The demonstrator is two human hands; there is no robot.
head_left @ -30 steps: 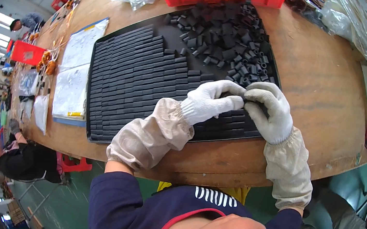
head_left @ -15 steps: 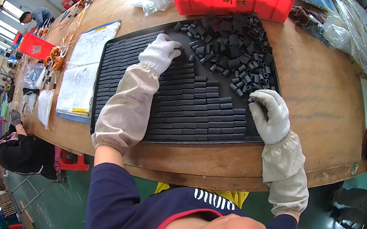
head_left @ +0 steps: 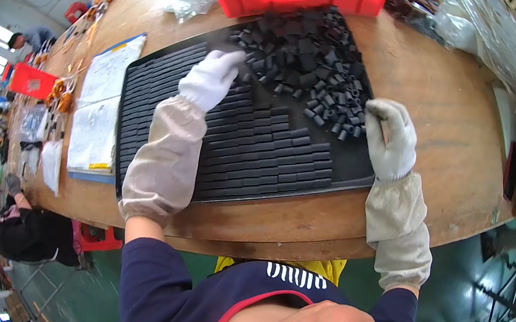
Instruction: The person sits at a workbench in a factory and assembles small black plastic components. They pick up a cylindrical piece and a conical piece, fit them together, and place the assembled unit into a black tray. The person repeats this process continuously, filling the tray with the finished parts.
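The tray (head_left: 350,158) holds black tubes (head_left: 260,151) in rows, likely to save space. Left hand (head_left: 212,77) above its far half, right hand (head_left: 393,143) by its right edge: both curled, whether pinching anything I cannot tell.

The left hand (head_left: 209,78) reaches forward; well apart, the right hand (head_left: 393,143) has its fingers curled.
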